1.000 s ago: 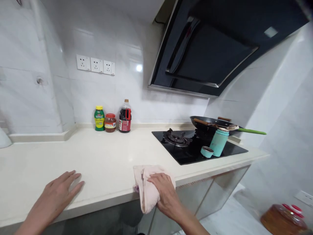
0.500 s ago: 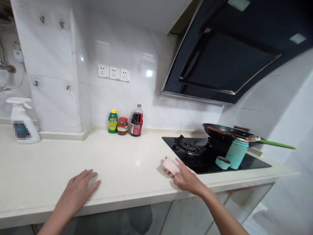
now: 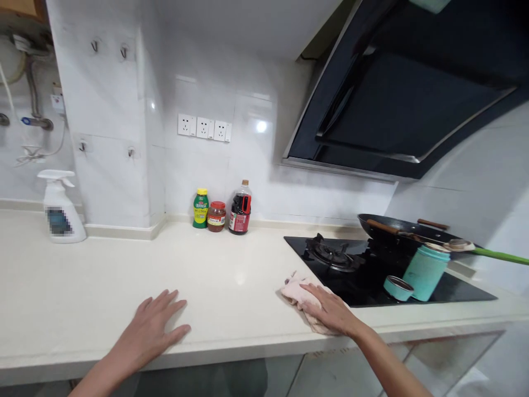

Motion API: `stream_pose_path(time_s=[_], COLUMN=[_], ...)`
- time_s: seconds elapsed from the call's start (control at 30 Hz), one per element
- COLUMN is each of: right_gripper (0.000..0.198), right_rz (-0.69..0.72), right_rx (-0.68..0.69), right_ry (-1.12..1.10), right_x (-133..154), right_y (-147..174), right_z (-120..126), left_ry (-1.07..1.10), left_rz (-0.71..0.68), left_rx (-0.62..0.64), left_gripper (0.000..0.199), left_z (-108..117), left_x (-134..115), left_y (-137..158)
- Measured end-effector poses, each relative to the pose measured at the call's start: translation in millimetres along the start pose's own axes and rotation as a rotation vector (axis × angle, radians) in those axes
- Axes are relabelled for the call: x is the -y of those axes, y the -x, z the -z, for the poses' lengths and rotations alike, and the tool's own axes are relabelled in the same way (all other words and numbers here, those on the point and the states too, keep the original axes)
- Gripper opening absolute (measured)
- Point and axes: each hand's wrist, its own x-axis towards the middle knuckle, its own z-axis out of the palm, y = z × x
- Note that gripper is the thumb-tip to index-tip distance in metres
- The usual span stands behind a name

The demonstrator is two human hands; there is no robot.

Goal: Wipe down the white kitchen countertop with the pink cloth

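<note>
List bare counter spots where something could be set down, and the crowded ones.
Free: the counter between the spray bottle, the left hand and the three bottles; also between both hands. Crowded: the right hand on the cloth beside the hob.

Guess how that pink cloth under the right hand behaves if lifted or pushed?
The pink cloth lies crumpled under the right hand, so probably floppy and light. On the smooth countertop it likely slides easily, bunching rather than rolling.
</note>
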Motion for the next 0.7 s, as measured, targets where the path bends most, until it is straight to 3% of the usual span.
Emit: stream_pose_path(time_s=[0.2,0.4,0.5,0.7], right_gripper=[0.074,0.078,0.079,0.082], right_rz=[-0.060,-0.118,-0.137,-0.160], right_rx=[-0.002,-0.041,-0.037,-0.013], right_ry=[0.018,0.042,0.040,0.025], right_x=[-6,-7,-7,-4], right_y=[-15,-39,-55,-102], right_z=[-10,-19,-21,-18], left_ry=[0.088,0.090,0.091,0.151], left_rz=[-0.226,-0.301,-0.332,-0.426], left_rx=[0.259,0.348,0.319,0.163], left_gripper=[0.078,0.081,0.080,0.060], left_z=[18,30,29,14], left_x=[-34,-54,-59,-51], left_y=[-27,-68,-81,-92])
